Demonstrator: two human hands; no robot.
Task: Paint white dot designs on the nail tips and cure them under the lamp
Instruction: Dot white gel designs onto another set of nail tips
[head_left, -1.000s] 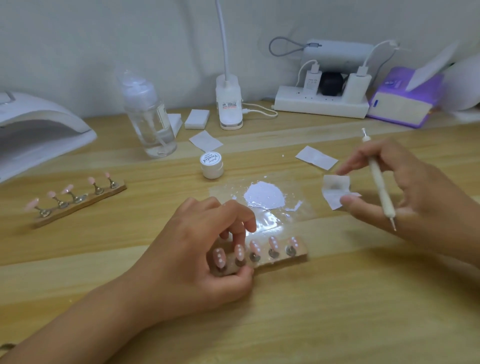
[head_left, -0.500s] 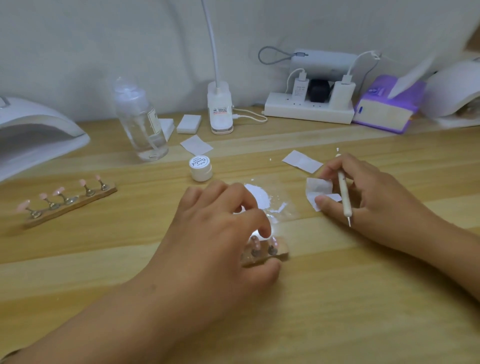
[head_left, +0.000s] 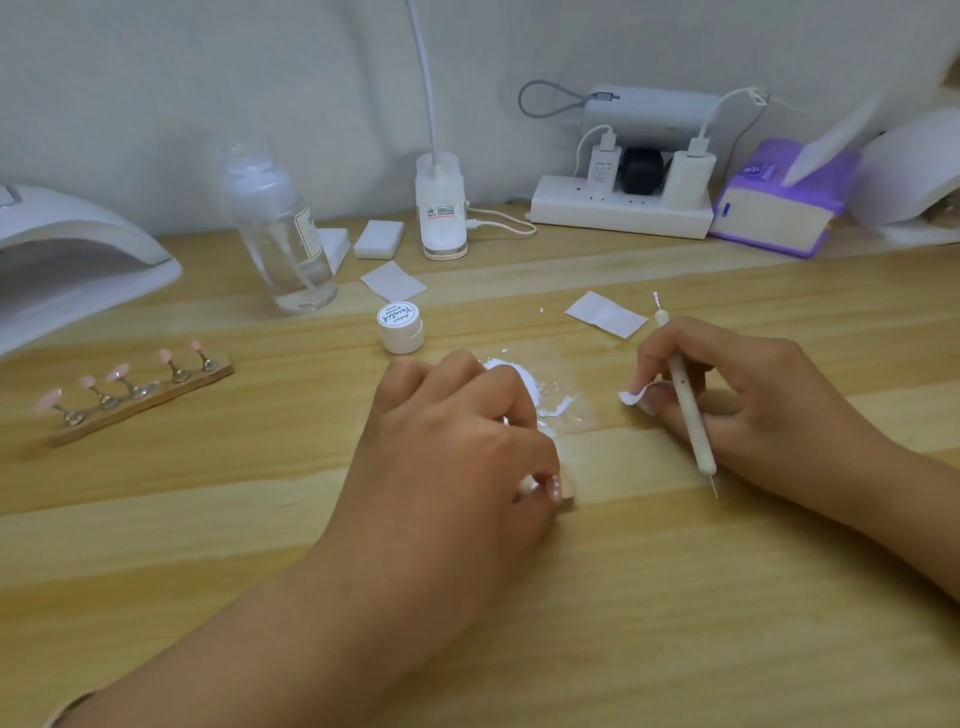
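Note:
My left hand (head_left: 457, 447) curls over a wooden nail-tip holder (head_left: 563, 488) at the table's middle and grips it; only its right end and one dotted pink tip show. My right hand (head_left: 748, 400) holds a white dotting pen (head_left: 685, 400) with its needle pointing toward me, and also pinches a small white wipe (head_left: 631, 397). White paint (head_left: 530, 384) is smeared on a clear film beyond my left hand. A white paint jar (head_left: 399, 327) stands behind it. A second holder (head_left: 140, 395) with several pink tips lies at the left. The white curing lamp (head_left: 67, 260) sits far left.
A clear pump bottle (head_left: 283, 234), a desk lamp base (head_left: 441, 208), white pads (head_left: 378, 239) and loose wipes (head_left: 605, 313) lie behind. A power strip (head_left: 618, 208) with chargers and a purple tissue pack (head_left: 779, 208) line the back wall.
My left hand has slid right over the near holder, covering most of its tips. My right hand has lowered toward the table with the pen and folded the wipe under its fingers.

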